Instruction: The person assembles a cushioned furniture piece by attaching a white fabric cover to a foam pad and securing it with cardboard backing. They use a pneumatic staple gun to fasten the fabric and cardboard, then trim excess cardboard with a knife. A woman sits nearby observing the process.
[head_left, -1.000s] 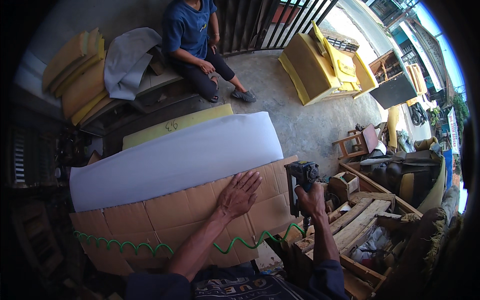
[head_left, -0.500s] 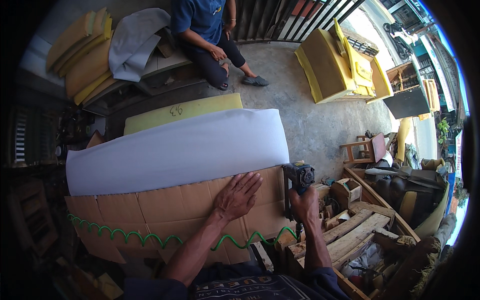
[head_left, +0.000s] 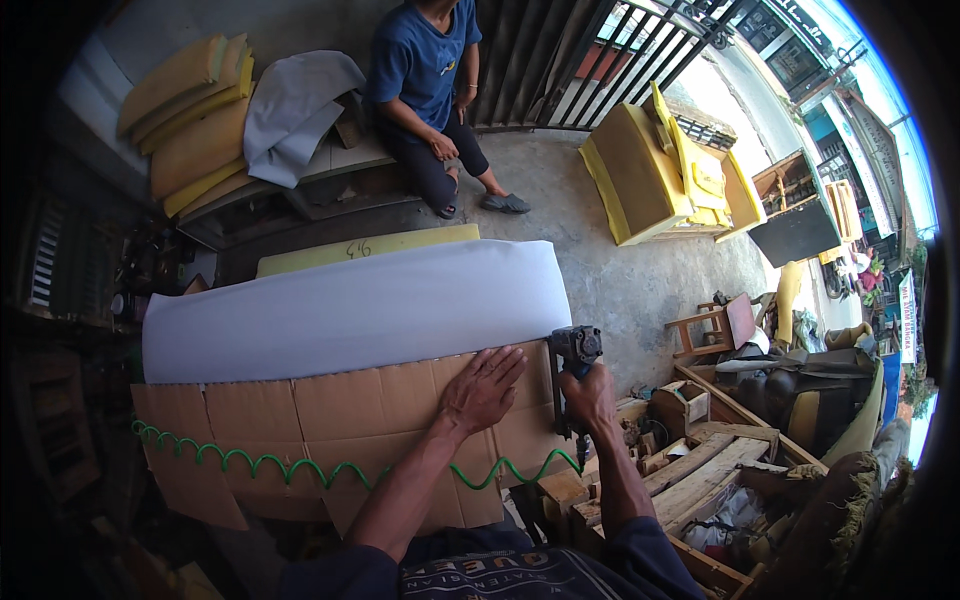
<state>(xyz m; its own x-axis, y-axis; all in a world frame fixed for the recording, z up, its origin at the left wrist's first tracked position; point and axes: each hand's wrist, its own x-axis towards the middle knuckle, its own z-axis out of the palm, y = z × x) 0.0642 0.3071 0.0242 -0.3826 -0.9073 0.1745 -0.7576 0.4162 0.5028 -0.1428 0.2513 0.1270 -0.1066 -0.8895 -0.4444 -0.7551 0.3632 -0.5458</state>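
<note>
My left hand (head_left: pixel 483 388) lies flat, fingers spread, on a brown cardboard panel (head_left: pixel 300 420), close to the lower edge of a long pale grey padded cushion (head_left: pixel 350 305) that the cardboard backs. My right hand (head_left: pixel 592 398) grips a dark pneumatic staple gun (head_left: pixel 572 352) held upright at the right end of the cardboard, its head at the cushion's lower right corner. A green coiled air hose (head_left: pixel 300 465) runs across the cardboard from the left edge to the gun.
A person in a blue shirt (head_left: pixel 430 70) sits on a low bench at the back. Yellow foam slabs (head_left: pixel 195 110) and grey cloth are stacked at the back left. A yellow sofa frame (head_left: pixel 660 170) stands on the concrete. Wooden frames and scraps (head_left: pixel 690 470) crowd the right.
The view has shifted slightly, bringing the work closer. The staple gun has moved a little up to the cushion's lower right corner. My left hand stays pressed on the cardboard.
</note>
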